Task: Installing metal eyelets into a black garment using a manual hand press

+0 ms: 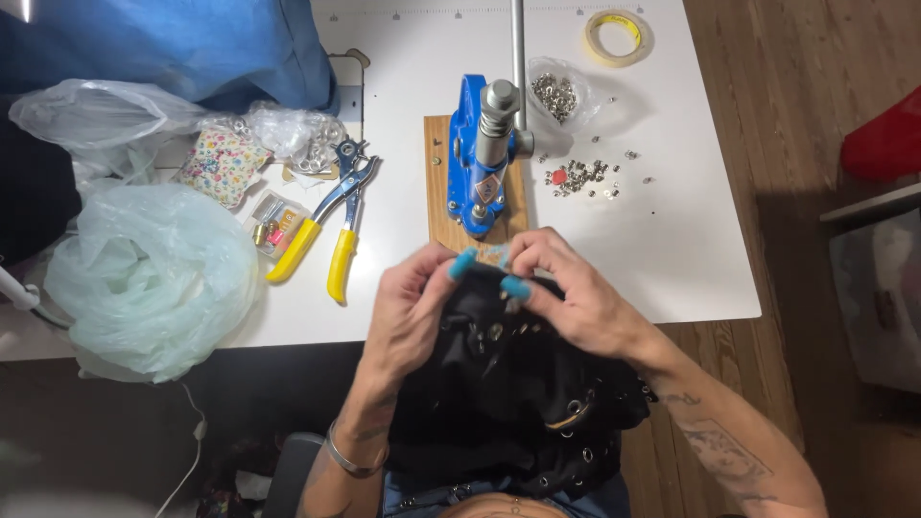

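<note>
A white worktop stands on a brown wooden floor, with a red object and a grey box off its right side. Near the middle of the worktop's front edge a blue hand press is mounted on a wooden base, its grey lever running up toward the rear edge.

Just in front of the press, both hands meet over a piece of black fabric studded with metal eyelets, which hangs from the front edge down into the person's lap. The left hand and the right hand are pressed close together, their turquoise-nailed fingertips pinching the top edge of the fabric right at the base of the press.

Right of the press, loose silver eyelets lie scattered, and behind them a small clear bag of eyelets. A roll of yellowish tape sits near the rear right corner. Left of the press lie yellow-handled pliers, and beside them a small clear box holding yellow and pink bits. Further left are a floral-print pouch, a crumpled clear bag, and a large pale green plastic bag at the front left corner. Blue denim cloth covers the rear left corner.
</note>
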